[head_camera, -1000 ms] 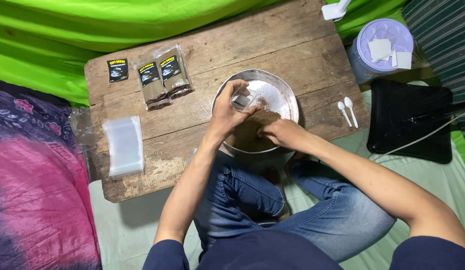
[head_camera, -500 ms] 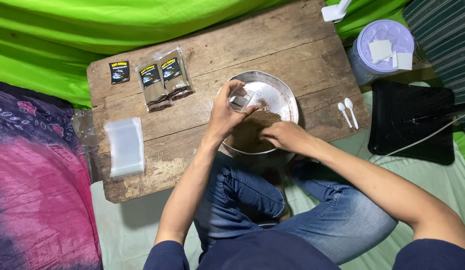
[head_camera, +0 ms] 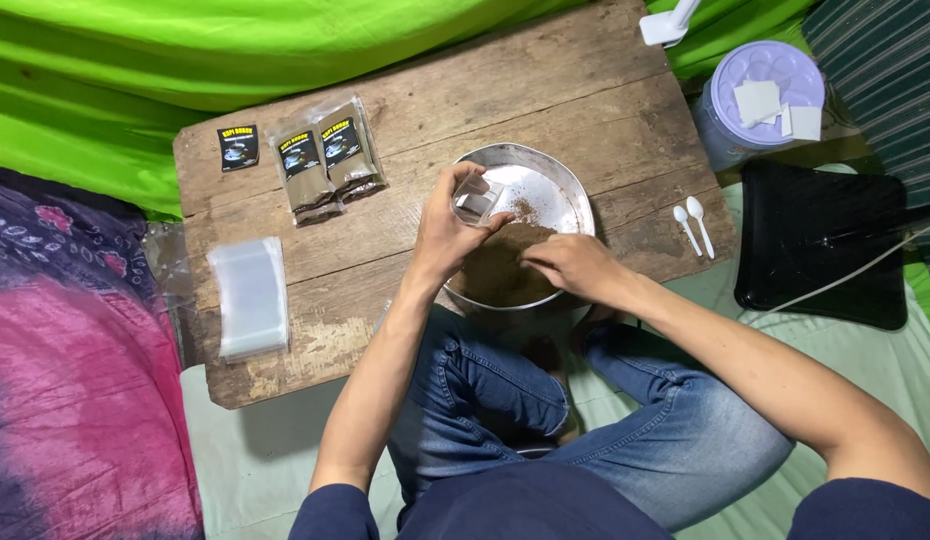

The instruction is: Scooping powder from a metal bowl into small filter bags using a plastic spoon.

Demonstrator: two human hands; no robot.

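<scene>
Presently the left hand (head_camera: 447,232) pinches a small clear plastic pouch (head_camera: 477,199) over the round metal bowl (head_camera: 575,190). The right hand (head_camera: 575,265) rests curled, fingers down in the brown powder (head_camera: 495,272) heaped in the bowl's near half; whether it grasps anything, cannot tell. The bowl sits on a rough, weathered wooden board (head_camera: 405,130).

At 10 o'clock from the bowl: two filled clear packets (head_camera: 325,160) with dark rectangular labels, side by side, brown contents visible. Just left of them, one loose dark label (head_camera: 238,147).

At 8 o'clock: flat stack of empty clear bags (head_camera: 250,297).

At 3 o'clock: two small white plastic spoons (head_camera: 690,222), parallel. Beyond, off the board, a black square tray (head_camera: 820,240) and a lilac lidded tub (head_camera: 760,95).
</scene>
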